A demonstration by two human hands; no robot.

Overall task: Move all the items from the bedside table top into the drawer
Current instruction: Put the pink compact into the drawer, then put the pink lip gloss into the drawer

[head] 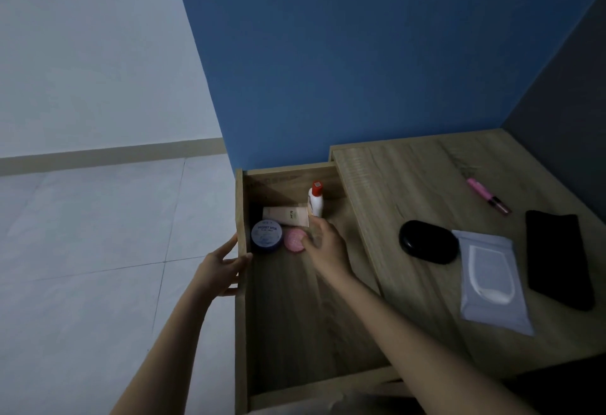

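Note:
The wooden drawer [241, 322] stands pulled out to the left of the bedside table top [410, 178]. Inside it lie a blue round jar [266, 236], a beige tube [286, 216], a white bottle with a red cap [316, 199] and a pink round compact [294, 240]. My right hand [323, 245] reaches into the drawer, fingertips on the pink compact and close to the white bottle. My left hand [220, 267] grips the drawer's front panel edge. On the table top lie a black oval case [428, 241], a white wipes pack [490, 278], a black pouch [557, 257] and a pink lip gloss [487, 195].
A blue wall [360, 53] rises behind the table, with a dark panel [564, 112] at the right. Pale floor tiles [98, 250] spread to the left of the drawer. The near half of the drawer floor [295, 332] is bare wood.

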